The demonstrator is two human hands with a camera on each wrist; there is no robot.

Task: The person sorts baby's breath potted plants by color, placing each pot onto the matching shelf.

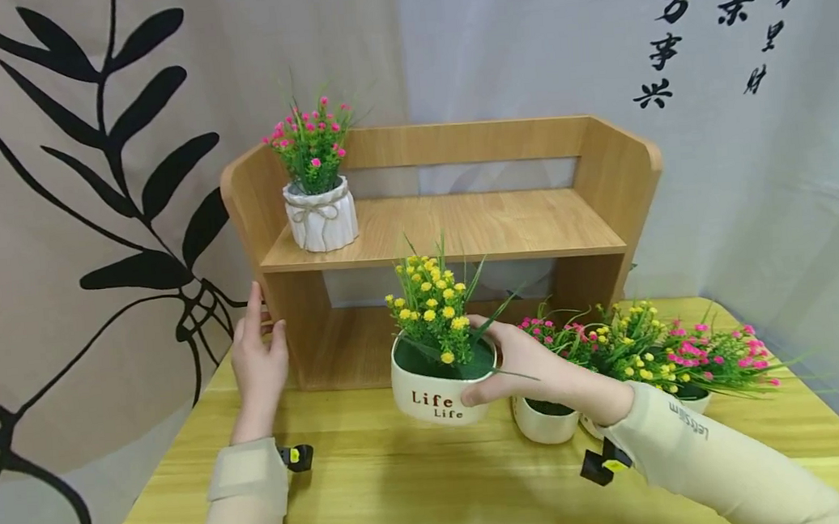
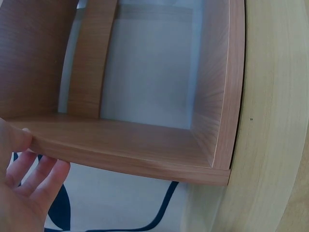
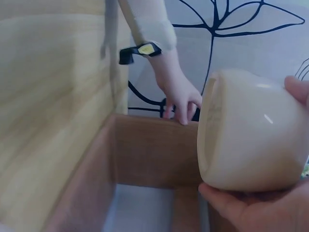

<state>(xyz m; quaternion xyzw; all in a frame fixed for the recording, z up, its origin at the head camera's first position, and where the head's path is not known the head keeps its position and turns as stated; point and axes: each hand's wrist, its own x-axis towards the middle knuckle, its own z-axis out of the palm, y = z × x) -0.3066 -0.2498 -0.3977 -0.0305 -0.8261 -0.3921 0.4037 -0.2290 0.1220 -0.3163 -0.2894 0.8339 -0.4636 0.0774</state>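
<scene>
In the head view my right hand [image 1: 522, 364] grips a white oval flowerpot [image 1: 436, 395] marked "Life", with yellow flowers [image 1: 433, 302] and grass blades in it. The pot hangs above the table in front of the wooden shelf's [image 1: 448, 248] lower opening. Thumb and fingers clasp its sides; its smooth base faces the camera in the right wrist view [image 3: 260, 135]. My left hand [image 1: 260, 362] holds the shelf's left side panel by its front edge. In the left wrist view the thumb lies on the inner side of that edge, the other fingers [image 2: 53, 176] on the outside.
On the upper board's left end stands a white pot [image 1: 321, 216] tied with twine, holding pink flowers. Several potted pink and yellow flowers [image 1: 645, 356] crowd the table [image 1: 406, 490] at right, behind my right forearm. A printed curtain [image 1: 506, 37] hangs behind.
</scene>
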